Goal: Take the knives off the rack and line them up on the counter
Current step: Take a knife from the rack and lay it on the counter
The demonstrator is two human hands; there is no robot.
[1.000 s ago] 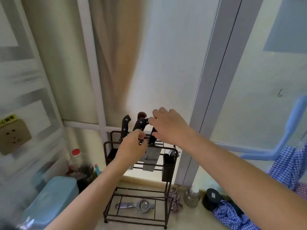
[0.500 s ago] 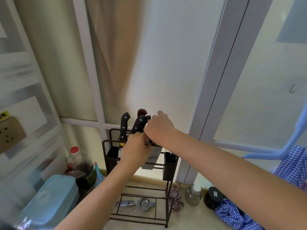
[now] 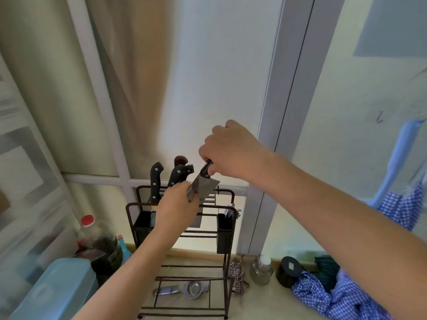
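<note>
A dark wire rack (image 3: 227, 241) stands on the counter against the window. My right hand (image 3: 227, 151) grips the black handle of a cleaver (image 3: 204, 188) and holds it lifted above the rack, its wide blade tilted down to the left. My left hand (image 3: 178, 209) rests on top of the rack, fingers touching the blade's lower edge. Three more knives stay upright in the rack: one with a black riveted handle (image 3: 156, 179), another black one (image 3: 178, 175) and a brown-handled one (image 3: 181, 160) behind it.
A light blue plastic box (image 3: 53, 294) and a red-capped dark bottle (image 3: 97, 241) sit left of the rack. A metal strainer (image 3: 184, 290) lies on the rack's bottom shelf. A steel jar (image 3: 261, 270), a black jar (image 3: 288, 270) and blue checked cloth (image 3: 335, 299) lie to the right.
My right hand closed on the cleaver's handle and pulled it up out of the rack, so its blade now shows. My left hand stayed on the rack.
</note>
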